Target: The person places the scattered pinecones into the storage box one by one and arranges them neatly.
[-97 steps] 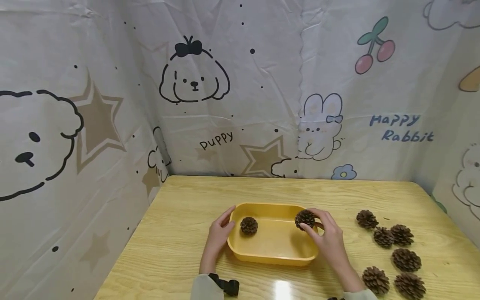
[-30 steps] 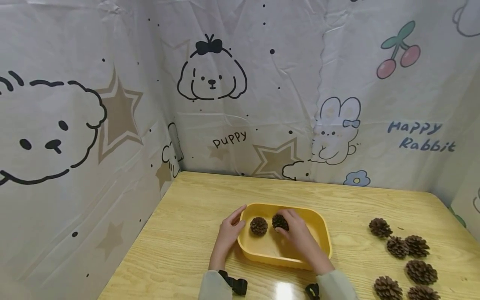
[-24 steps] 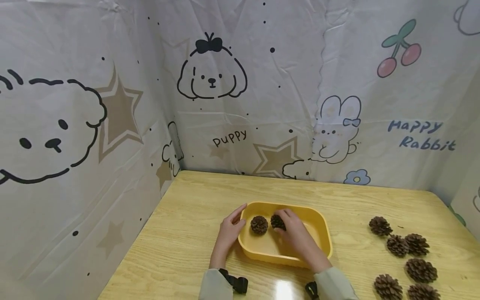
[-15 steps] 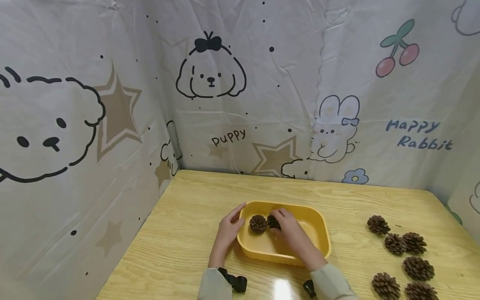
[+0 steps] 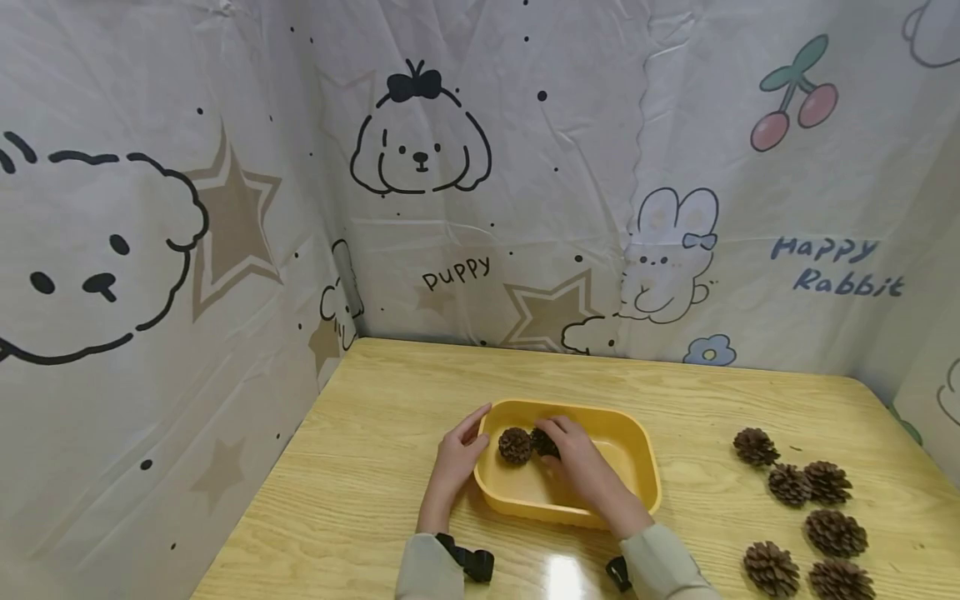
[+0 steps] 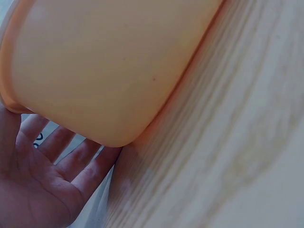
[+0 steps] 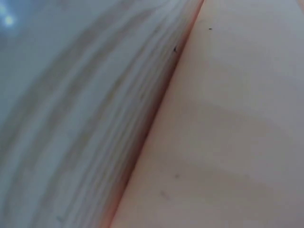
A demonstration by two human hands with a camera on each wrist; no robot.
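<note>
A yellow plastic basin [image 5: 547, 508] stands on the table, one brown pine cone [image 5: 515, 447] resting in its left part. My right hand [image 5: 581, 462] reaches over the near wall and grips a second pine cone [image 5: 543, 442], mostly covered by the fingers, close beside the first one. At the basin's left end, my left hand [image 5: 456, 458] rests against the outside, thumb at the rim. The left wrist view shows its fingers [image 6: 80, 159] extended along the basin's end wall. Only the basin's wall [image 7: 228, 133] and the table appear in the right wrist view.
Several pine cones lie loose on the right side of the wooden table [image 5: 390, 392], among them one pine cone [image 5: 756, 447] at the back and another [image 5: 771, 569] nearer the front. Patterned cloth [image 5: 450, 217] hangs behind and along the left.
My right hand has carried its pine cone from the basin's right end leftward and down, beside the other cone. My left hand stays at the basin's left end. The head view has shifted slightly.
</note>
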